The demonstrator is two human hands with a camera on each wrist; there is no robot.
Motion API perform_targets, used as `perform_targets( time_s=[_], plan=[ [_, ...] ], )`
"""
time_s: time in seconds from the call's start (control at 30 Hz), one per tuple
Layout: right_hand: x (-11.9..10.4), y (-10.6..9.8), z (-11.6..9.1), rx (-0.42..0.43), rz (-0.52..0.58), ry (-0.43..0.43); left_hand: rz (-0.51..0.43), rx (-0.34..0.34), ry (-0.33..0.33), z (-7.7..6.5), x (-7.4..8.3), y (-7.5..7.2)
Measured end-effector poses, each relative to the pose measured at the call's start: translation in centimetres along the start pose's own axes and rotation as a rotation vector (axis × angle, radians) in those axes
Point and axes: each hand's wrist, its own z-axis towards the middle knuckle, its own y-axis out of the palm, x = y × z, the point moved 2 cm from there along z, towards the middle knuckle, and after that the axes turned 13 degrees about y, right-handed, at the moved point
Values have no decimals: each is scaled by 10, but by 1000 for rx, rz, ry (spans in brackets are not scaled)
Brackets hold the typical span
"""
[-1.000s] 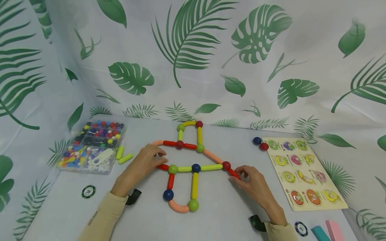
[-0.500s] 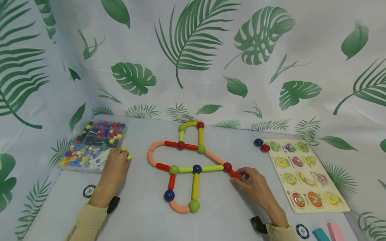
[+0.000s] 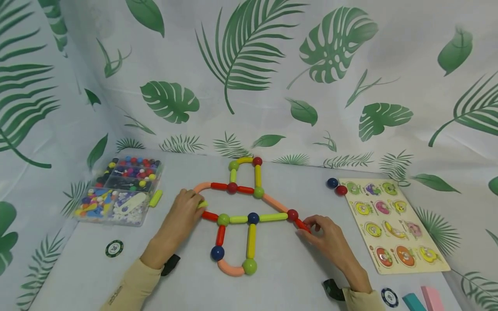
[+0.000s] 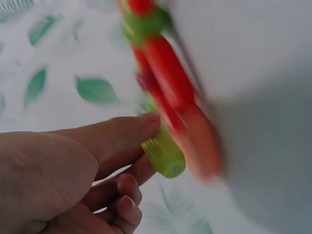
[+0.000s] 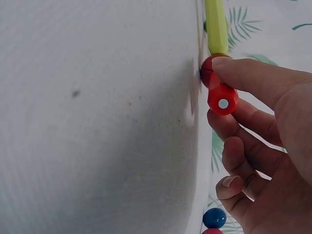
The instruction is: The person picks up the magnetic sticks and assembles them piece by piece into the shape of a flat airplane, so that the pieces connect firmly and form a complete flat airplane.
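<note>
A figure of colored magnetic rods and balls lies flat on the table, with a dark blue ball (image 3: 253, 218) near its middle. At its left end, my left hand (image 3: 180, 222) pinches a short yellow-green magnetic rod (image 4: 168, 156) between thumb and fingers, close to the orange curved rod (image 3: 202, 186); the hand hides part of that curve in the head view. On the figure's right end, my right hand (image 3: 330, 242) pinches a short red magnetic rod (image 5: 223, 100), which meets a red ball (image 3: 292, 215). The left wrist view is blurred around the figure.
A divided clear box of beads (image 3: 128, 185) stands at the left, another yellow-green rod (image 3: 155, 198) beside it. Right of the figure lie a loose blue ball (image 3: 332, 183), a red ball (image 3: 341, 190) and a fruit puzzle board (image 3: 393, 224). Poker chips (image 3: 114, 248) and blocks (image 3: 432, 298) lie nearer.
My left hand went from the figure to the rods beside the bead box, picked up a yellow-green rod and came back to the figure's left end. The right hand stayed in place.
</note>
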Motion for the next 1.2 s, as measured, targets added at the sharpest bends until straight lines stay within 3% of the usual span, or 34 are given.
perform_targets(
  time_s=[0.17, 0.33, 0.47, 0.6, 0.73, 0.93, 1.2],
  plan=[
    [-1, 0, 0, -1, -1, -2, -84, -92, 136, 32, 42, 10],
    [-1, 0, -1, 1, 7, -9, -114, -269, 228, 59, 80, 29],
    [-1, 0, -1, 3, 5, -9, -102, -382, 307, 72, 107, 50],
    [-1, 0, -1, 9, -3, -12, -85, -446, 371, 78, 127, 68],
    [-1, 0, -1, 5, -2, -7, -104, -491, 383, 79, 137, 83],
    [-2, -1, -1, -4, 2, 2, -159, -522, 365, 76, 140, 100],
    [-1, 0, 0, 1, -6, -1, -311, -541, 271, 73, 133, 99]
  ],
)
